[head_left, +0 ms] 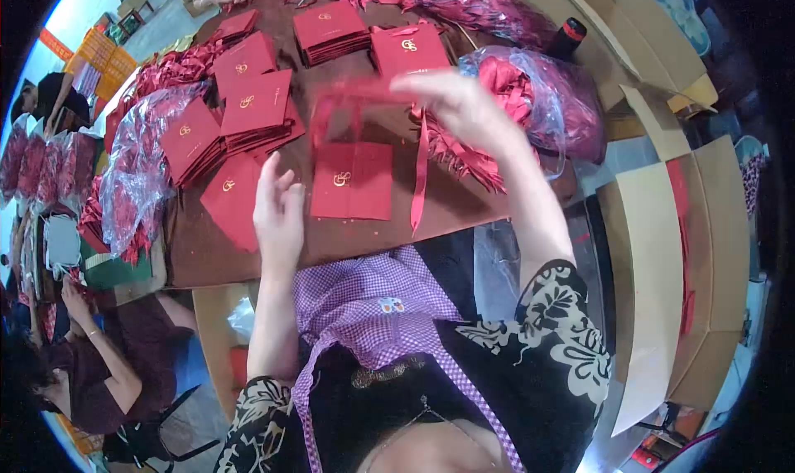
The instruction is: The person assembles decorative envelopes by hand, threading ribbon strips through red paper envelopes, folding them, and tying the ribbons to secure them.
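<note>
A red paper gift bag with a gold emblem (351,181) lies flat on the brown table right in front of me. My left hand (279,212) is just left of it, fingers loosely curled and apart, with nothing visible in them. Above the bag's far edge, my right hand (455,104) pinches a red ribbon (358,100), which is smeared by motion. Another ribbon (421,175) hangs down to the right of the bag. A red bag (232,204) lies beside my left hand, near stacks of folded red bags (257,100).
More bag stacks (330,32) lie farther back. Plastic sacks of red ribbons (530,100) are on the right, another sack (149,166) on the left. A dark bottle (568,37) stands at the back right. Open cardboard boxes (654,282) flank the table. Co-workers (108,357) sit left.
</note>
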A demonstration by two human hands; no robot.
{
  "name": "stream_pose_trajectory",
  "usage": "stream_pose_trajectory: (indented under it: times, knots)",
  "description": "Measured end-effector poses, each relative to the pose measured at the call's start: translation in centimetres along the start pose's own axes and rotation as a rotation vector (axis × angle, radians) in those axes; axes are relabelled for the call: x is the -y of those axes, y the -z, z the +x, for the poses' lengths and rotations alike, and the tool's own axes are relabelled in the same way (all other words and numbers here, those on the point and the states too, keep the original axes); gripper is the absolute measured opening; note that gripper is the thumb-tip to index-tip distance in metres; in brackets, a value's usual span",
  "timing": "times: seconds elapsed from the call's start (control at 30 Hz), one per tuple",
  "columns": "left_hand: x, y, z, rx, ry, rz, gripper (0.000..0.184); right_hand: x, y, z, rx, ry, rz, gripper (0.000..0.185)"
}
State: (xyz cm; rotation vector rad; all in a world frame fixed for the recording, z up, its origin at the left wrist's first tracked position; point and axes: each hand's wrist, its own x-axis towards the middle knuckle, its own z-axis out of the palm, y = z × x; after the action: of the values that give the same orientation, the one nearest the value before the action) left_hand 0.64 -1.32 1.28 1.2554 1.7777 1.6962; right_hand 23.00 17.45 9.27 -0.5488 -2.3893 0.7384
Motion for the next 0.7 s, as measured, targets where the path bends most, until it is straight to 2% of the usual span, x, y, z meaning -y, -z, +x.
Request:
stream_pose_trajectory:
  times: [0.03, 0.07, 0.1, 0.2, 0.27, 0.33, 0.4, 0.47, 0.53, 0.57, 0.6, 0.67, 0.7]
  knots:
    - [0.9, 0.5, 0.0, -0.002, -0.028, 0.031, 0.041, -3.9, 0.8, 2.3, -0.135, 0.371, -0.324, 0.051]
    - [2.0, 1.2, 0.1, -0.003, -0.056, 0.062, 0.038, -6.1, 1.5, 3.9, -0.25, 0.406, -0.498, 0.046]
    - [2.5, 1.7, 0.1, -0.009, -0.049, 0.065, 0.038, -6.5, 1.6, 4.5, -0.355, 0.348, -0.706, 0.044]
    - [4.9, 3.7, -0.4, -0.039, -0.174, 0.355, 0.026, -14.3, 0.0, 7.4, -0.377, 0.211, -0.938, 0.048]
    - [6.1, 5.1, -0.7, -0.098, -0.082, 0.32, 0.023, -18.7, -2.4, 7.3, -0.179, 0.074, -0.993, 0.048]
    - [5.2, 6.0, -0.9, -0.133, -0.063, 0.356, 0.022, -23.0, -4.7, 6.4, 0.219, -0.177, -0.834, 0.051]
    - [5.1, 6.6, -1.1, -0.131, 0.006, 0.4, 0.021, -25.4, -5.4, 6.4, 0.206, -0.163, -0.765, 0.056]
    - [5.5, 6.2, -1.2, -0.104, -0.048, 0.386, 0.02, -24.4, -5.1, 6.8, 0.242, -0.187, -0.829, 0.056]
    - [4.5, 4.5, -1.0, -0.04, 0.011, 0.439, 0.023, -23.2, -4.9, 6.1, -0.046, 0.087, -0.876, 0.046]
    - [4.5, 3.7, -1.0, 0.007, 0.003, 0.424, 0.024, -17.1, -3.3, 6.4, 0.163, -0.143, -0.752, 0.058]
    - [4.7, 2.9, -0.7, 0.055, -0.005, 0.411, 0.024, -16.6, -3.5, 5.4, 0.165, -0.145, -0.751, 0.058]
    - [6.0, 1.3, -0.3, 0.126, -0.021, 0.478, 0.024, -15.6, -3.6, 4.1, -0.003, 0.329, -0.562, 0.036]
    - [6.3, 0.6, 0.2, 0.2, 0.037, 0.504, 0.031, -12.2, -4.0, 1.7, 0.173, 0.282, -0.397, 0.032]
